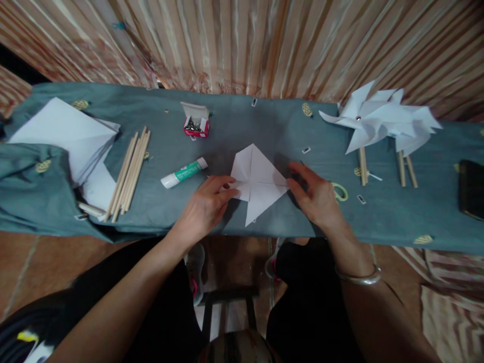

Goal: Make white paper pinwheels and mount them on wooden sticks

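A white paper sheet with crossing creases and slits cut in from its corners lies at the front middle of the cloth-covered table. At its left side, the thumb and index finger of my left hand pinch a flap of it. My right hand has its thumb and fingertips closed on the right corner. Partly hidden behind my right hand, the pale green handle of what looks like scissors shows. A glue stick with a white cap and green label lies to the left of my left hand.
A red box of small metal pins stands open at the back. Several wooden sticks lie left, beside stacked white paper. Finished paper pinwheels on sticks lie right, near a dark object. Behind hangs a striped curtain.
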A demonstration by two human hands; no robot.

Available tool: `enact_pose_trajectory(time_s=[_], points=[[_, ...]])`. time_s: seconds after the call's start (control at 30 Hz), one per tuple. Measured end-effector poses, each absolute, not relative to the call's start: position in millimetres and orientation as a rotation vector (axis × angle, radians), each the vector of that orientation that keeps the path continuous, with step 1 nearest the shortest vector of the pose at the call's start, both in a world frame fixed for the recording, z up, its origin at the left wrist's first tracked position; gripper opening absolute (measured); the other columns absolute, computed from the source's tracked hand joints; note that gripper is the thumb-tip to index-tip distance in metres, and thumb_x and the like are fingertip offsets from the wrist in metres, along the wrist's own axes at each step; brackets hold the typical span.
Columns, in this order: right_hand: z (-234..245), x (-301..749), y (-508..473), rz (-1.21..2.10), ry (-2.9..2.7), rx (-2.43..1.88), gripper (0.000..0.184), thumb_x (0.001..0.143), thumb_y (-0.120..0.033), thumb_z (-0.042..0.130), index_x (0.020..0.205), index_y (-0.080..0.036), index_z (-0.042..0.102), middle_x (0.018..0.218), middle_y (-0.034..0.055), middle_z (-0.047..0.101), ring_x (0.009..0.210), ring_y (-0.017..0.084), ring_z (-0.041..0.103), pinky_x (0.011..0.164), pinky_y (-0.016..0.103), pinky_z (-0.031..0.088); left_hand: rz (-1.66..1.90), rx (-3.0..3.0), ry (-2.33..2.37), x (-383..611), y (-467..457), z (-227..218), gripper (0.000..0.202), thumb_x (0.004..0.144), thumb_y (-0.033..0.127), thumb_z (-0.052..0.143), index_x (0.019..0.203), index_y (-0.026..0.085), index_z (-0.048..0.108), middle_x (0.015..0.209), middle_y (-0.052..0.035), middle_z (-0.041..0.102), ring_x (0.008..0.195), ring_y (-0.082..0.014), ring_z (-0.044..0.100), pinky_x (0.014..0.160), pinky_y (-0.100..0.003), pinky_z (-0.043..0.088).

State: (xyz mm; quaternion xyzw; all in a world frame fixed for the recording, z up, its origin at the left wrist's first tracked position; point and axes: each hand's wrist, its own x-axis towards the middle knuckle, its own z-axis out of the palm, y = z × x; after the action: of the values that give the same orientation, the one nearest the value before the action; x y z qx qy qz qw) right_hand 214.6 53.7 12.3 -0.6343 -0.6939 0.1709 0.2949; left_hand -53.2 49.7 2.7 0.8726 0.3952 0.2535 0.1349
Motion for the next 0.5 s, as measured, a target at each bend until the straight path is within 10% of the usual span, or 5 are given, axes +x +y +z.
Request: enact_pose_trajectory(time_s=[0.27, 0.5], points=[[17, 203, 45, 0.565, -1.778, -1.720, 0.031, 0.083, -0.028, 0.055, 0.110, -0.018, 0.066, 0.089, 0.0057, 0.074, 0.076, 0.021, 0.069, 0.071, 0.036, 0.054, 0.773, 2.607, 1.240, -46, 49, 13, 0.025, 0.089, 0.014, 0.051, 0.111, 0.017, 0.061, 0.128, -0.0135, 0.055, 0.113, -0.0276, 0.051, 0.093, -0.049, 0.048], [20, 201, 41, 0.519, -1.767, -1.838, 0.015, 0.081, -0.032, 0.060, 0.076, -0.020, 0.067, 0.067, 0.0013, 0.067, 0.059, 0.017, 0.061, 0.057, 0.030, 0.045, 0.577, 2.652, 1.042, -22, 26, 10, 0.022, 0.090, 0.027, 0.056, 0.107, 0.014, 0.062, 0.100, -0.0101, 0.064, 0.092, -0.0231, 0.058, 0.077, -0.038, 0.052]])
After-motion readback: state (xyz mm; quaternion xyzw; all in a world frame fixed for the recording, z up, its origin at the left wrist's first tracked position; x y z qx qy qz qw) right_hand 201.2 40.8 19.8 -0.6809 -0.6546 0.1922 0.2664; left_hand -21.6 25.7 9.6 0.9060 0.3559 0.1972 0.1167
